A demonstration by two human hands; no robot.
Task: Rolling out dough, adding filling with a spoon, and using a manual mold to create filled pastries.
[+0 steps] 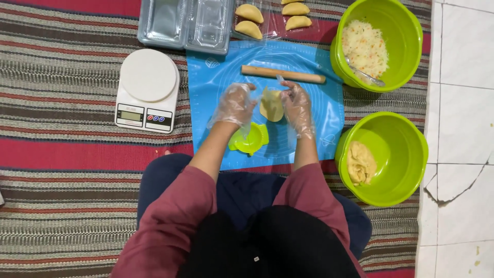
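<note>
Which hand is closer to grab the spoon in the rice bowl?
Probably the right hand: it is on the same side as the filling bowl and spoon. The left hand would have to cross over the dough.

- The left hand (235, 104) wears a thin, clear plastic glove, loose and crinkled at the wrist.
- The right hand (297, 106) wears the same kind of glove.
- Both sleeves are dusty maroon, pushed up toward the elbows.
- A black cloth hangs down the chest.
- The trousers are dark blue.
</note>
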